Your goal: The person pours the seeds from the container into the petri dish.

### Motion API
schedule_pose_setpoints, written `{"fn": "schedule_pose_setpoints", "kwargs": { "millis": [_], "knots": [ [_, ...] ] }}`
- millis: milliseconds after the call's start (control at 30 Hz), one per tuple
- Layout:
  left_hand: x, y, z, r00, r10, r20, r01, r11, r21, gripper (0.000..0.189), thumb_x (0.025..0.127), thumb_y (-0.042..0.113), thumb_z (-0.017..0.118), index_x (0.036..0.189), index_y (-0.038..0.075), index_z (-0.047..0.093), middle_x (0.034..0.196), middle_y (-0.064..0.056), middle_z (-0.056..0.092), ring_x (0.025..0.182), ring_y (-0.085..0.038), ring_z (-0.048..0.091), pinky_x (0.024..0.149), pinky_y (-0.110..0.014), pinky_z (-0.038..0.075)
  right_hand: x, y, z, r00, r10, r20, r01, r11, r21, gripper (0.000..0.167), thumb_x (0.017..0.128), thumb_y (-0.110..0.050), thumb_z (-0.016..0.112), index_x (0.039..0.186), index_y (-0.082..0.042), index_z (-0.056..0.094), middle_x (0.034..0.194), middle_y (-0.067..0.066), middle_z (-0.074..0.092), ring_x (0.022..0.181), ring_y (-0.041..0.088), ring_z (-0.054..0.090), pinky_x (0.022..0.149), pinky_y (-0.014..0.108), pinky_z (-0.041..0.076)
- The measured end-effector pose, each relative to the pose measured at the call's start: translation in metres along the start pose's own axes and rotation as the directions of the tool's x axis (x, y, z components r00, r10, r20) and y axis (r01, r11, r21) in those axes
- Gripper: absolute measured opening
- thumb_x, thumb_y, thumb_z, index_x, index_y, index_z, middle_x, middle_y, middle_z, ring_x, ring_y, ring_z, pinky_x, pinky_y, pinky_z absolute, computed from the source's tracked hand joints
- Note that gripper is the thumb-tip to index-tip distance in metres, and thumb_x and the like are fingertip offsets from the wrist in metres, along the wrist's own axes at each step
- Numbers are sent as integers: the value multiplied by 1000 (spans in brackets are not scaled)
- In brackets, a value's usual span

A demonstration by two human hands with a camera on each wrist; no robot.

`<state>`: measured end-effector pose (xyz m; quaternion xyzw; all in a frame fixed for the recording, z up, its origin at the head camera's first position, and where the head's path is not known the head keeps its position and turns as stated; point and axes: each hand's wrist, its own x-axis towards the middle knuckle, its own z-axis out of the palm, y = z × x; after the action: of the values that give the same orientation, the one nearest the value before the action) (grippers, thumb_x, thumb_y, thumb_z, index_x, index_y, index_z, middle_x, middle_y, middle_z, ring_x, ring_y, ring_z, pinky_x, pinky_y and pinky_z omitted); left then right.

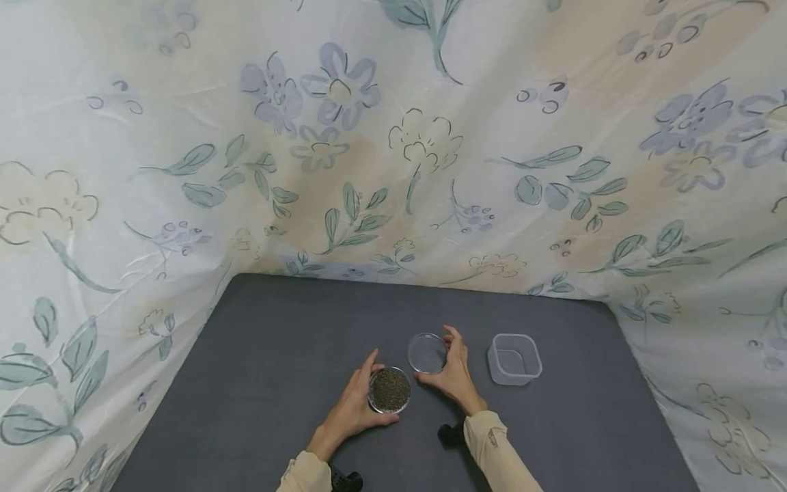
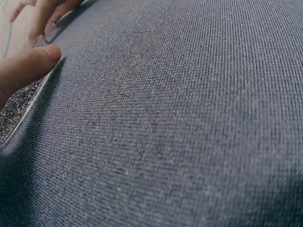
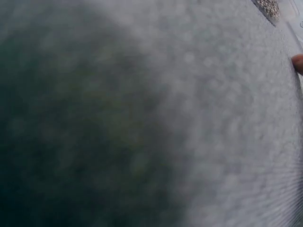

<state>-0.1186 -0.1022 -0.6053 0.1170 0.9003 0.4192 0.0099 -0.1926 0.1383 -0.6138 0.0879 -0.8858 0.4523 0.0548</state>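
Observation:
My left hand [image 1: 352,408] grips a round clear dish of dark grains [image 1: 391,391], thumb along its near side and fingers at its far left edge. In the left wrist view the thumb [image 2: 35,64] lies over the dish's rim, and part of the grains [image 2: 16,106] shows below it. Just to the right and farther back, my right hand [image 1: 453,377] holds a round clear shallow dish or lid [image 1: 425,354] by its right edge, between thumb and fingers. Nothing shows inside that one. Only a fingertip [image 3: 298,62] of the right hand enters the right wrist view.
A square translucent plastic container [image 1: 515,372] stands to the right of my right hand, its top uncovered. The dark grey cloth-covered table [image 1: 277,342] lies under everything. A floral curtain [image 1: 430,171] hangs along the back and both sides.

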Motion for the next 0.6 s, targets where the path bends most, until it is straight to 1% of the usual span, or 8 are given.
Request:
{"fn": "schedule_pose_setpoints", "kwargs": {
  "millis": [133, 400, 600],
  "knots": [
    [-1, 0, 0, 1000, 6, -3, -6, 1000, 3, 130, 64, 42, 97, 164, 10, 20, 144, -4, 58, 130, -29, 56, 103, -56, 49, 2, -2, 0, 999, 30, 20, -31, 999, 21, 119, 61, -20, 97, 153, -8, 23, 134, 25, 52, 124, 42, 44, 103, 59, 40],
    [-1, -1, 1, 1000, 23, -14, -22, 1000, 17, 130, 64, 41, 98, 163, 9, 20, 144, -4, 59, 128, -28, 57, 103, -54, 50, 2, -3, -1, 999, 49, 12, -49, 998, 30, 119, 61, -20, 98, 153, -11, 22, 133, 24, 52, 123, 42, 44, 105, 59, 41],
    [-2, -4, 1, 1000, 27, -13, -27, 1000, 4, 130, 65, 42, 97, 164, 10, 19, 144, -4, 58, 130, -29, 56, 104, -56, 49, -2, -6, 0, 998, 56, 9, -56, 997, 49, 119, 60, -19, 98, 152, -11, 23, 134, 24, 52, 123, 41, 44, 104, 59, 41]
  ]
}}
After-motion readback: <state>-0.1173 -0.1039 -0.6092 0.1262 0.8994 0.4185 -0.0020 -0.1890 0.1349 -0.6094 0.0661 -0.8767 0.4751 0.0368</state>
